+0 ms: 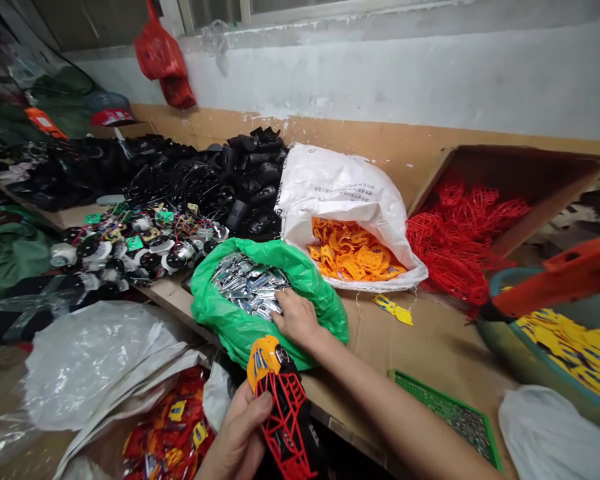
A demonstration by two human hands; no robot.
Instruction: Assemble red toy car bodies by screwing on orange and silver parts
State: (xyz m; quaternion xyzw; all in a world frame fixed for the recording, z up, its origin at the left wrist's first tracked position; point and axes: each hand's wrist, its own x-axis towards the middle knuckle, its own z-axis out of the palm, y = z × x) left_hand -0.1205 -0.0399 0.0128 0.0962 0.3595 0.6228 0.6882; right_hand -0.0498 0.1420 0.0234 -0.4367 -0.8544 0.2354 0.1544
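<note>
My left hand [243,420] is wrapped round a black plastic housing [290,417] with a red lattice cover and an orange end piece; I cannot tell what product it is. It is tilted at the lower middle, in front of the bench. My right hand [297,317] reaches into a green plastic bag [325,293], fingers curled at the edge of a heap of shiny metal pieces [247,280]. Its fingertips are partly hidden, so what they grip cannot be made out.
Behind the green bag, a white sack [340,180] holds orange parts [353,250]. Red lattice parts [445,233] spill from a cardboard box. At right are a tub of yellow parts [575,347] and a green tray [447,407]. Motors with wires [140,240] lie left; an open sack [165,427] holds red-orange pieces below.
</note>
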